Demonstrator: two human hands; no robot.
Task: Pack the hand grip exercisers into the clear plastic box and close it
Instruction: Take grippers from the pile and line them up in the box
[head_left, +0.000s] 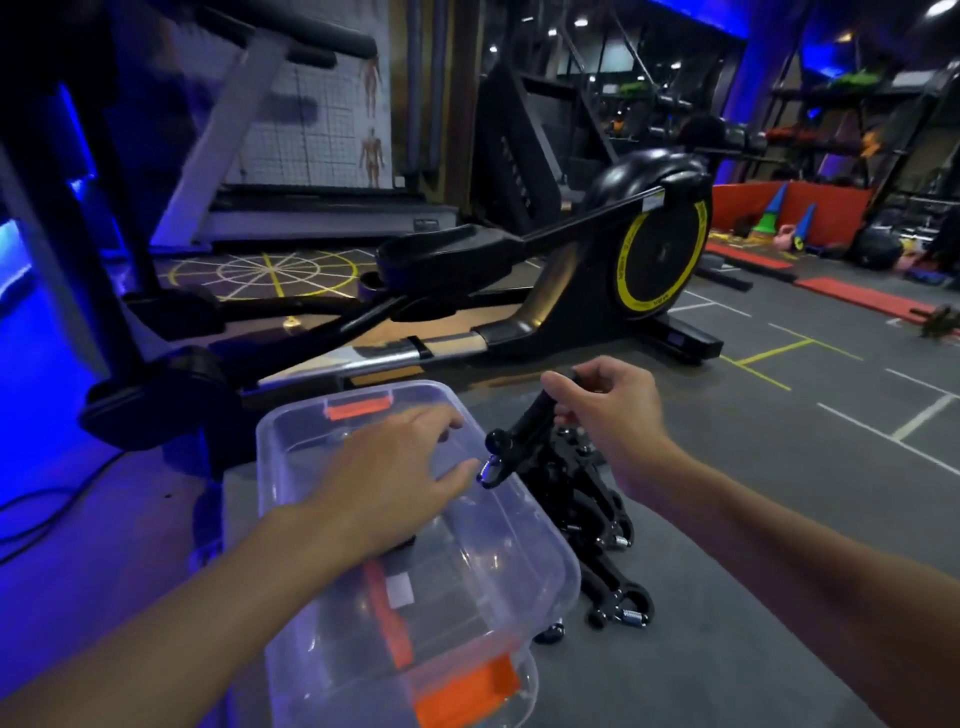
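Note:
A clear plastic box (467, 582) with orange latches stands on the grey floor in front of me, and its clear lid looks to lie on top. My left hand (400, 467) rests flat on it with fingers spread. To the right of the box lies a pile of black hand grip exercisers (597, 519) with metal springs. My right hand (608, 410) grips the handle of one black exerciser (519, 426) and holds it lifted above the pile, next to the box's right edge.
A black rowing machine (571, 270) with a yellow-ringed flywheel stretches across the floor just beyond the box. A treadmill (311, 208) stands further back at left. Cones, mats and racks sit far right. Bare grey floor lies to the right of the pile.

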